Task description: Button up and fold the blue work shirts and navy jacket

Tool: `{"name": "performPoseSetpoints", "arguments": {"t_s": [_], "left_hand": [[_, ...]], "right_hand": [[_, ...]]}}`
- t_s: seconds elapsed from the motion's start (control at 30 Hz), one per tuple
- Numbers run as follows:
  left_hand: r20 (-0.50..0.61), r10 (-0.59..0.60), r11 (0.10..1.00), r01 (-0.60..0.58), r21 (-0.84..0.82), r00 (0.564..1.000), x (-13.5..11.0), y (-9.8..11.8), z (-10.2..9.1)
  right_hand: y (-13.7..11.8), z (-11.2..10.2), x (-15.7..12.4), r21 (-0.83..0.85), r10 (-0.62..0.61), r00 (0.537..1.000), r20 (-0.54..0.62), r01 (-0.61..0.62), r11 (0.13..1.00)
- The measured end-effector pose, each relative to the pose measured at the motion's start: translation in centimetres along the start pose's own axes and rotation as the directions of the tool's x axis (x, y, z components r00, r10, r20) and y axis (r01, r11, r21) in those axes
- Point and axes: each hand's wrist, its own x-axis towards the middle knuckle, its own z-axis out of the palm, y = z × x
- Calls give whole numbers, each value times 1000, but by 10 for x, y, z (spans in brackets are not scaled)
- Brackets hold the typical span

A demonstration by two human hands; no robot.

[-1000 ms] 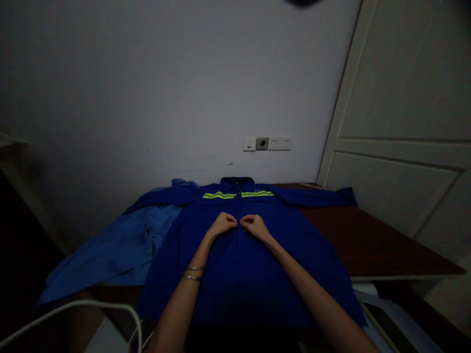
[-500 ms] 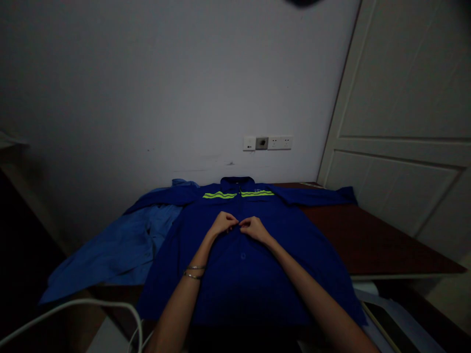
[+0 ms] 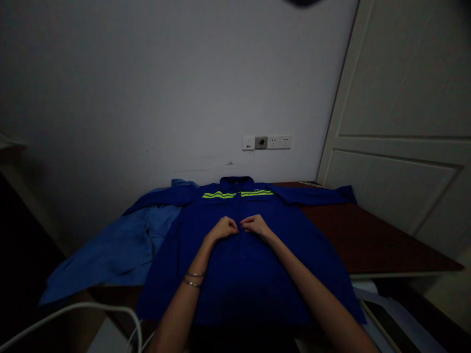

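Observation:
A dark blue work shirt (image 3: 287,245) with two yellow-green stripes across the chest lies flat, front up, on a brown table (image 3: 371,240), collar toward the wall. My left hand (image 3: 222,229) and my right hand (image 3: 256,225) rest side by side on the shirt's centre front, just below the chest. Both have their fingers curled in a pinch on the front placket, fingertips almost touching. Two thin bangles circle my left wrist.
A lighter blue garment (image 3: 110,250) lies crumpled to the left, partly under the shirt's sleeve. A white cable (image 3: 91,308) loops at the lower left. Wall sockets (image 3: 267,142) sit above the table; a white door (image 3: 405,122) stands on the right.
Both hands have shifted slightly on the shirt front, staying pinched together at the centre. The shirt has not moved.

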Motion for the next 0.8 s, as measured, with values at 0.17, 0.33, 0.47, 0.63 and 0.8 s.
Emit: {"name": "performPoseSetpoints", "arguments": {"t_s": [0.17, 0.33, 0.47, 0.63, 0.8], "left_hand": [[-53, 48, 999, -48, -13, 997, -1, -1, 1], [-66, 25, 988, -35, -152, 998, -2, 5, -1], [-86, -18, 982, 2, -188, 996, -2, 8, -1], [-105, -42, 979, 20, -202, 994, 1, 4, 1], [-138, -44, 987, 22, -158, 989, 6, -3, 6]], "right_hand": [[-4, 0, -3, 85, 8, 1000, 2, -8, 996], [-7, 0, -4, 94, 14, 1000, -6, -13, 995], [-7, -1, -4, 74, -3, 1000, -3, 3, 997], [-6, -1, -3, 7, -22, 1000, -8, 22, 1000], [-3, 0, -2, -56, -51, 999, 5, 52, 997]]}}
